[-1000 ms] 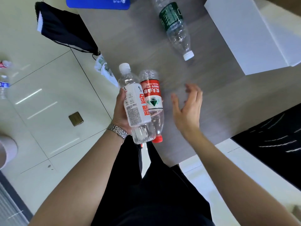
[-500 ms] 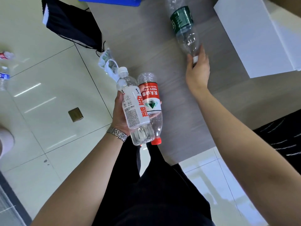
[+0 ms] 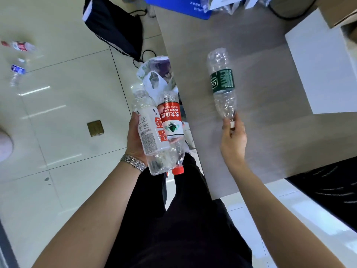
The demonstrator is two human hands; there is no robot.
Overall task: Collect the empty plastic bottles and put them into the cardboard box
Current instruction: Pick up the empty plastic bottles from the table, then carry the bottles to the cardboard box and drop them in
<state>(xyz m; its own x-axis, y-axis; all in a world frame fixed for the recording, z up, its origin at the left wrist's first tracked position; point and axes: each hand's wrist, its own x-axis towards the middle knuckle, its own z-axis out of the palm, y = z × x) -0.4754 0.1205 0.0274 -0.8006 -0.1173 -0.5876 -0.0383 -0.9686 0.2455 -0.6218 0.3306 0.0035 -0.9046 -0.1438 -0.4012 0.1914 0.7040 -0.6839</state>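
On red bottle label (image 3: 171,120): "NONGFU SPRING"

Two bottles (image 3: 160,132) in the left hand (image 3: 135,140), green-labelled bottle (image 3: 222,82) by its cap in the right hand (image 3: 233,140).

We have one head-worn wide-angle view, looking steeply down: close on both forearms, the counter (image 3: 260,144) edge at right, tiled floor (image 3: 58,132) at left.

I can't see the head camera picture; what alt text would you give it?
The right hand grips a green-label bottle by its cap over a grey table. The left hand clutches two bottles. More bottles lie on the floor.
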